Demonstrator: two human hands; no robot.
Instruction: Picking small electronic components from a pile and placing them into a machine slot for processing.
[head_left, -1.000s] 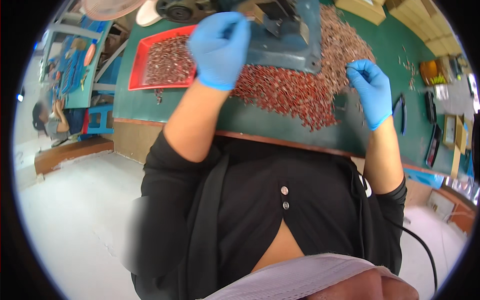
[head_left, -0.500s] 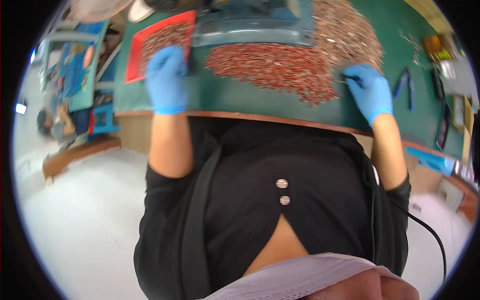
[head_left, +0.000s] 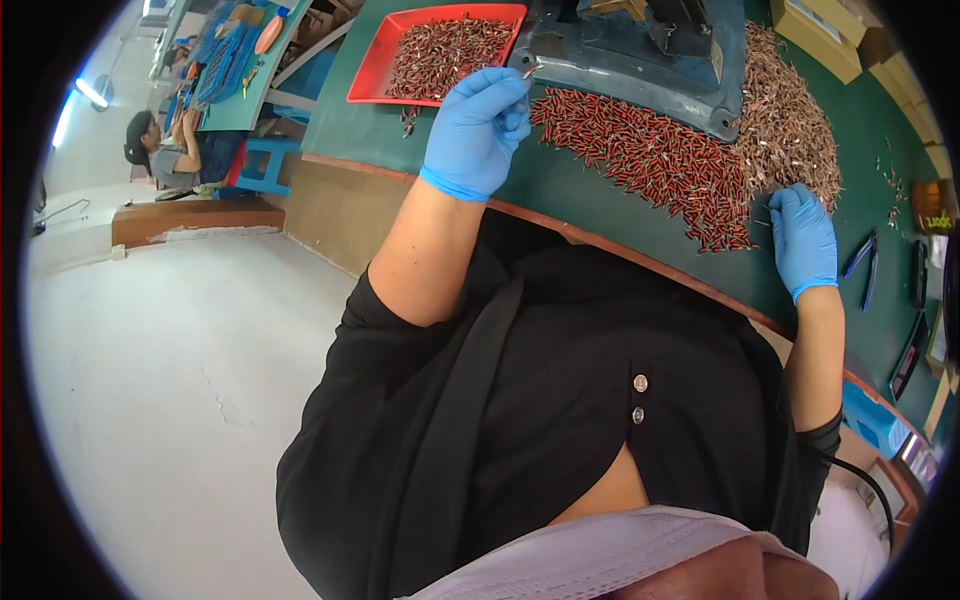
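Note:
My left hand point(head_left: 478, 130), in a blue glove, is raised between the red tray point(head_left: 372, 80) and a dark machine base point(head_left: 625, 85). Its thumb and forefinger pinch a small part with a red body and a metal end point(head_left: 534, 71). My right hand point(head_left: 805, 240), also gloved in blue, rests at the near edge of the pile on the right. Its fingers are closed around a thin dark tool point(head_left: 762, 220), mostly hidden by the hand. Small red parts with metal ends point(head_left: 640, 150) lie heaped between the hands; a paler heap of small pieces point(head_left: 790, 125) adjoins them.
Similar parts point(head_left: 450, 58) fill the red tray, with a few spilled beside it. Blue-handled pliers point(head_left: 862, 265) lie right of my right hand. Cardboard boxes point(head_left: 820, 35) stand at the back right. Another person point(head_left: 165, 150) sits at a bench, far left.
My view has swung left, so the scene sits further right. My left hand has moved from over the red tray toward the machine base. My right hand stays near the pile.

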